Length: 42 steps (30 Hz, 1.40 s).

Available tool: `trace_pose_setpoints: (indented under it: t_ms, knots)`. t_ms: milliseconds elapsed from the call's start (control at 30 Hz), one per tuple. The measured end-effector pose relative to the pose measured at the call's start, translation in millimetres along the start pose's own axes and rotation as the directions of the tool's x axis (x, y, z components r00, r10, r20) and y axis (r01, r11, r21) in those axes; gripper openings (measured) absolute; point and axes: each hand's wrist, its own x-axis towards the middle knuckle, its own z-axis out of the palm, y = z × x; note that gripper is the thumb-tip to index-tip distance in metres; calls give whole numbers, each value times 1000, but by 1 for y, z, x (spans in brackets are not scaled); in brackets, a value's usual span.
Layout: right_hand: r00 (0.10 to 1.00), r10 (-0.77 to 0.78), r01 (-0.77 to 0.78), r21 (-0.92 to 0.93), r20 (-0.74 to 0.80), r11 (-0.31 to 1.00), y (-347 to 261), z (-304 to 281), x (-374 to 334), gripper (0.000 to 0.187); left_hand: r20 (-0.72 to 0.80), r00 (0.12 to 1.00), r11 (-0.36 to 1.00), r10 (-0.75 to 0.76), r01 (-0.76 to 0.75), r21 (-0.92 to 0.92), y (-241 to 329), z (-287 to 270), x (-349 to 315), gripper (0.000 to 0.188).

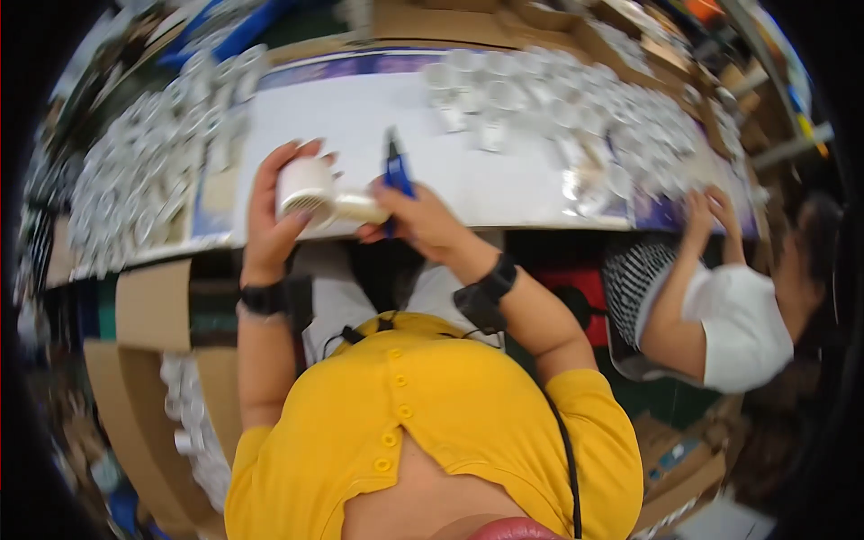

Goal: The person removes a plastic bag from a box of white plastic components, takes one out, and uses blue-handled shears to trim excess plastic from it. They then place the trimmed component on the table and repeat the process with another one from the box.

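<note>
My left hand (264, 211) is wrapped round a white cylindrical housing (306, 183), its round end tilted towards me. From its right side a cream-white stub (358, 209) runs across to my right hand (425, 220). That hand grips a slim blue tool with a black tip (397, 169), tip pointing away from me; its exact kind is blurred. The right fingers are beside the stub's end, and I cannot tell whether they also pinch it. Both hands are above the near edge of the white tabletop (351, 103).
Many white parts (148, 171) crowd the table's left; another heap (558, 99) covers the right. An open carton (135, 432) with white parts stands low at left. A co-worker in a white top (742, 328) sits at right, hands (706, 211) by the table edge.
</note>
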Motion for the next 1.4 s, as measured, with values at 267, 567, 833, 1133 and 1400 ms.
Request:
trace_pose_setpoints:
  t_ms: [267,567,833,1133,1400]
  knots:
    - [992,-88,94,70,-89,993,-2,-29,-54,26,273,960,991,-60,26,128,-2,29,11,77]
    - [94,-989,-105,-989,-113,103,-49,-97,-139,27,85,995,920,-45,8,392,-53,16,13,49]
    - [168,-986,-379,-924,-9,-57,-39,-113,-102,42,35,996,909,-88,66,411,-66,-1,0,49]
    - [159,-978,-307,-935,132,-176,-39,-100,-106,44,-7,990,756,-142,113,645,-45,10,-20,46]
    - [678,-735,206,-954,-22,219,-10,-45,-65,41,193,920,939,-341,325,111,-28,43,-26,38]
